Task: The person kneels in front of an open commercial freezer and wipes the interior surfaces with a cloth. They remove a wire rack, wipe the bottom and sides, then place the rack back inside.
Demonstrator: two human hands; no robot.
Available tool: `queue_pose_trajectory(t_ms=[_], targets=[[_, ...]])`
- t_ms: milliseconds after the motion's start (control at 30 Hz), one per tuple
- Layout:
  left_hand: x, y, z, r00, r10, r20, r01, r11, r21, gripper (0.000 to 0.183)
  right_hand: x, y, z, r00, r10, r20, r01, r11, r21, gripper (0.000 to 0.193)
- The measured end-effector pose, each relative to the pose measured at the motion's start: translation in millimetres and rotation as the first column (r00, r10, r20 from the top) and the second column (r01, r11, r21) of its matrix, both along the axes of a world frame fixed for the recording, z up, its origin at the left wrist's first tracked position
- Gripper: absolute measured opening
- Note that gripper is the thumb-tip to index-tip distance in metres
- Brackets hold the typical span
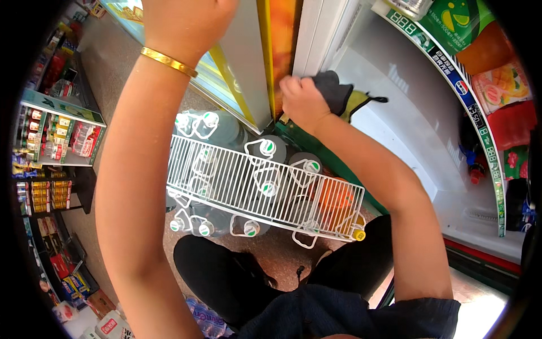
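Observation:
My right hand [305, 104] is closed on a dark grey cloth [334, 90] with a yellow-green side and a small dark loop. It is at the inner edge of a white door frame [316, 42], at the far side of an open drinks fridge. My left arm reaches up past a yellow-edged glass panel [237, 73]. Only the back of my left hand [189, 22] shows at the top edge, above a gold bracelet [169, 61]; its fingers are out of the picture. Inside the fridge, the white lower wall [389, 96] is bare near the cloth.
A white wire shelf [248, 181] lies across several large clear bottles [217, 127] with white handles, before my knees. An orange bottle [337, 194] is under its right end. Drinks line the fridge shelf, behind a curved label strip [471, 93]. Stocked store shelves [59, 133] stand left.

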State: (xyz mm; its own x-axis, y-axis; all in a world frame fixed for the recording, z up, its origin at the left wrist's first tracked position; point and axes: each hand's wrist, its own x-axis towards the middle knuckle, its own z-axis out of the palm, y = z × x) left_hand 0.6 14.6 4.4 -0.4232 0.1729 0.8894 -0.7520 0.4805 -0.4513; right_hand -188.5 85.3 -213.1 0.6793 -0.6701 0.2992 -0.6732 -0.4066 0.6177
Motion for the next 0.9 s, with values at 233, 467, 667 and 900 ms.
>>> queue_pose_trajectory(t_ms=[233, 467, 667, 900], targets=[[-13.2, 4.6, -1.0, 0.951, -0.266, -0.158, 0.283, 0.954, 0.100, 0.040, 6.7, -1.9, -16.9, 0.996, -0.087, 0.024, 0.082, 0.986, 0.144, 0.015], [-10.5, 6.7, -3.2, 0.962, -0.197, -0.188, 0.210, 0.976, 0.051, 0.035, 19.1, -4.4, 218.1, 0.937, 0.092, 0.337, 0.064, 0.904, -0.423, 0.006], [-2.1, -18.5, -2.5, 0.970, -0.203, -0.137, 0.188, 0.976, -0.111, 0.032, 12.7, -21.1, 75.6, 0.960, 0.172, 0.220, -0.118, 0.964, -0.239, 0.011], [-2.5, -25.3, -1.7, 0.980, -0.169, -0.104, 0.144, 0.967, -0.210, 0.029, 9.1, -8.9, -62.4, 0.992, 0.111, 0.061, -0.113, 0.993, 0.031, 0.013]])
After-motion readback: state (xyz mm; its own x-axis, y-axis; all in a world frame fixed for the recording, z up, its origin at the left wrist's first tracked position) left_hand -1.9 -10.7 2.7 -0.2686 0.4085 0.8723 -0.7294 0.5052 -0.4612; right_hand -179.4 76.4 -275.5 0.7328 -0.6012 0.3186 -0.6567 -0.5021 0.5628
